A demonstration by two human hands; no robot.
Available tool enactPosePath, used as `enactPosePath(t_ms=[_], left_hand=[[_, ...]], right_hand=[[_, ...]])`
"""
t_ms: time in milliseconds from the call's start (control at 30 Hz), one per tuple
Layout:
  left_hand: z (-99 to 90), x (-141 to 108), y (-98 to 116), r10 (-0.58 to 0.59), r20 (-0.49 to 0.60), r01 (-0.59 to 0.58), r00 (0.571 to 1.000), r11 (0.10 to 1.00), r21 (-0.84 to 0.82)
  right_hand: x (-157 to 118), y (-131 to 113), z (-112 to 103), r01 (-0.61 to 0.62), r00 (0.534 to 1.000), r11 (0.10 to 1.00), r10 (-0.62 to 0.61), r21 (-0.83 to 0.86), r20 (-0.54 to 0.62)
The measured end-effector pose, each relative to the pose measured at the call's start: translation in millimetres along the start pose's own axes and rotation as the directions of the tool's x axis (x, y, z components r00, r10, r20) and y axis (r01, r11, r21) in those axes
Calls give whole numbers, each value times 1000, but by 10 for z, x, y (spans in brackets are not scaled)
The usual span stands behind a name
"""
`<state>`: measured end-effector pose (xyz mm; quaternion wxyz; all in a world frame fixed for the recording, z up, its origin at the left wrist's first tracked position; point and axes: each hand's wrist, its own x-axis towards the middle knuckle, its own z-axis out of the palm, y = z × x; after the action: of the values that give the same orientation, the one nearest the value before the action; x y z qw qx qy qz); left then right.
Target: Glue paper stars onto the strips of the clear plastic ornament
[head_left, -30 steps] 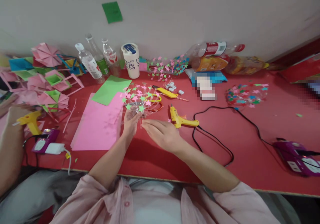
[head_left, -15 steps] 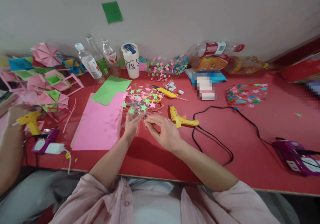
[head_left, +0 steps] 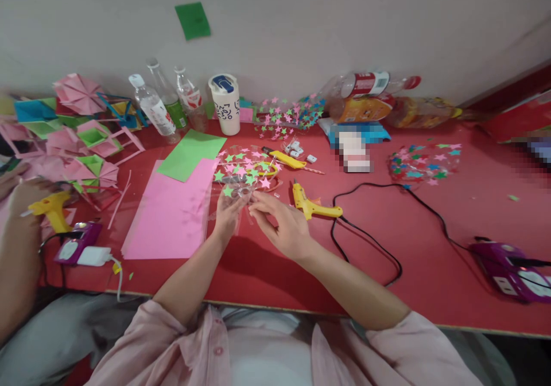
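Observation:
My left hand point(head_left: 227, 215) is closed on the near edge of a clear plastic piece with pink and green stars point(head_left: 241, 168). From the right, my right hand point(head_left: 282, 225) pinches the same near edge, its thumb and fingertips close together. What exactly lies between those fingertips is too small to make out. Behind the see-through piece, yellow-handled scissors point(head_left: 270, 170) partly show on the red table. A yellow utility knife point(head_left: 287, 159) lies just beyond. Right of my right hand rests a yellow glue gun point(head_left: 312, 203) on its side.
Pink paper point(head_left: 167, 219) and a green sheet point(head_left: 191, 153) lie to the left. Bottles and a white tumbler point(head_left: 227, 110) stand along the wall. Another starred plastic piece point(head_left: 424, 165) lies right. A black cord point(head_left: 387, 186) crosses the table. A co-worker's arm point(head_left: 19, 242) is far left.
The starred plastic piece has turned slightly in my fingers, so its stars sit differently. My hands have barely moved.

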<state>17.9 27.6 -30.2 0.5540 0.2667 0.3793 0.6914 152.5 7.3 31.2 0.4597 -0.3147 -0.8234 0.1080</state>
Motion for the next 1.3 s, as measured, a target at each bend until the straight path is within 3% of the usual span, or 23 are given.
enactPosePath(t_ms=[100, 267, 567, 867, 1300], left_hand=[[5, -9, 0, 4, 3, -4, 1000, 1000, -10], [3, 8, 0, -1, -2, 1, 1000, 1000, -18], [-14, 7, -7, -19, 56, 16, 998, 999, 43], [12, -5, 19, -35, 59, 32, 998, 998, 50], [22, -5, 18, -14, -34, 14, 999, 1000, 5]], right_hand=[[-7, -4, 3, -29, 999, 1000, 29, 6, 26], [-21, 4, 21, 51, 998, 998, -52, -21, -35], [-3, -4, -30, 128, 992, 992, -128, -13, -7], [-43, 31, 10, 225, 974, 965, -220, -132, 50], [12, -14, -14, 108, 994, 990, -110, -89, -17]])
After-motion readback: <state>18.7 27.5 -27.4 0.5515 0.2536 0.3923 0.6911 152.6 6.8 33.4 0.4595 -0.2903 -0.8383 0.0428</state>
